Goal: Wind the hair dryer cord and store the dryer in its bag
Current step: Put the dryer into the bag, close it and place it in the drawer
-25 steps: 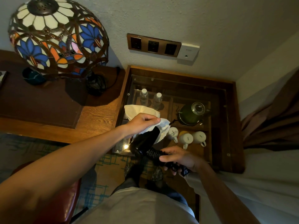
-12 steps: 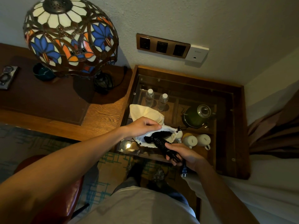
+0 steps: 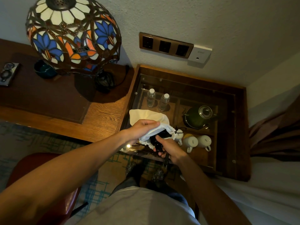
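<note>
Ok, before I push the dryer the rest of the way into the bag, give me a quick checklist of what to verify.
1. Bag mouth held open: ok, left hand grips the white bag at its rim.
2. Dryer entering the mouth: ok, the black hair dryer is partly inside.
3. Firm grip on the dryer: ok, right hand holds its near end.
4. Cord fully wound: cannot tell, hidden by the hand.
5. Plug inside the bag: not ok, something dark hangs below the right hand.
6. Mugs clear of the bag: cannot tell, one sits right at the rim.

Most of the hair dryer (image 3: 158, 138) is hidden inside the bag (image 3: 151, 122) and behind the right hand (image 3: 170, 148)
</note>
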